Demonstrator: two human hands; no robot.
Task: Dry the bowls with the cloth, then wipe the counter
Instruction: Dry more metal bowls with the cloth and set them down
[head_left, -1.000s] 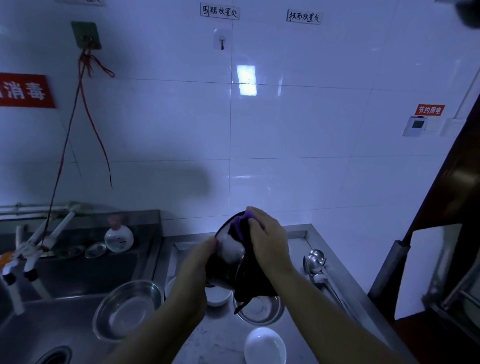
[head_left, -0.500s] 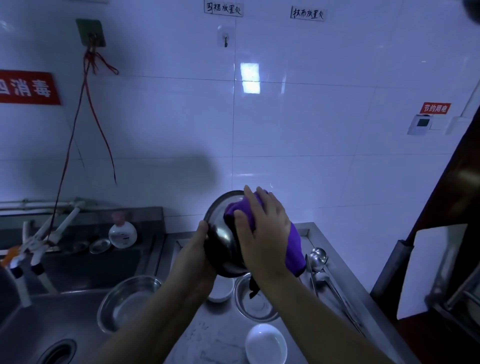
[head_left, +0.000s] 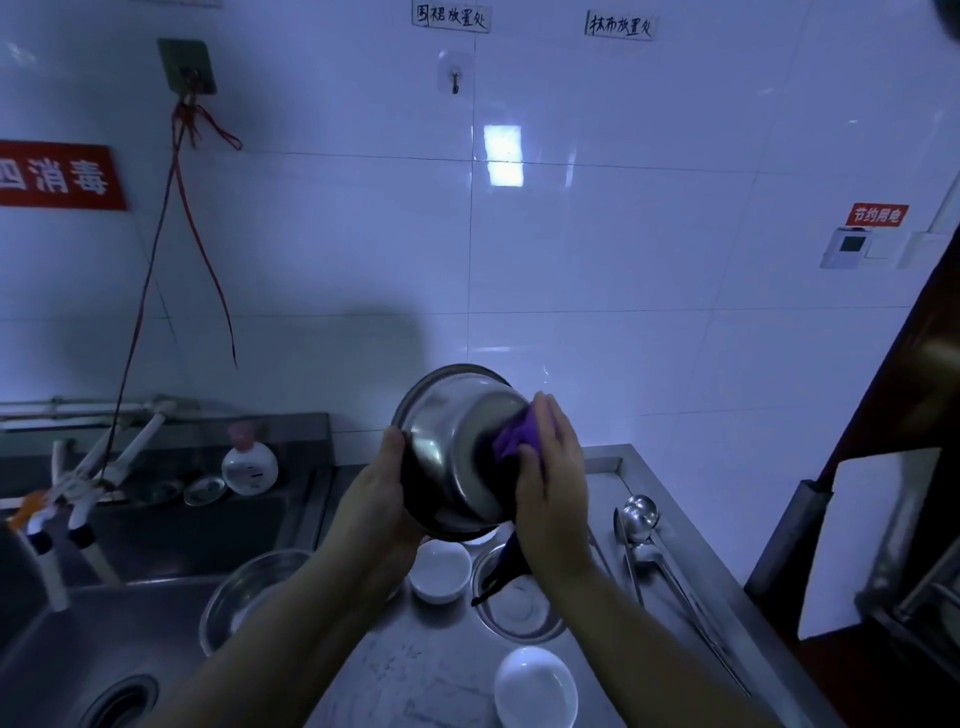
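Observation:
A steel bowl (head_left: 457, 447) is held up over the counter, its outside and base turned toward me. My left hand (head_left: 382, 486) grips its left rim. My right hand (head_left: 553, 478) presses a purple cloth (head_left: 511, 439) against the bowl's right side, and a dark tail of the cloth hangs down below it. On the steel counter (head_left: 431, 670) beneath stand a small white bowl (head_left: 440, 571), a steel bowl (head_left: 519, 608) and another white bowl (head_left: 535, 686) nearer to me.
A sink (head_left: 104, 613) lies to the left with a steel bowl (head_left: 249, 592) at its edge, a soap bottle (head_left: 249, 465) and taps (head_left: 78, 483) behind. Ladles (head_left: 641, 519) lie along the counter's right side. A dark door frame (head_left: 883, 415) stands at right.
The bowl has turned so its outside faces me and has lifted a little. My right hand with the cloth slid from over the bowl's front to its right side.

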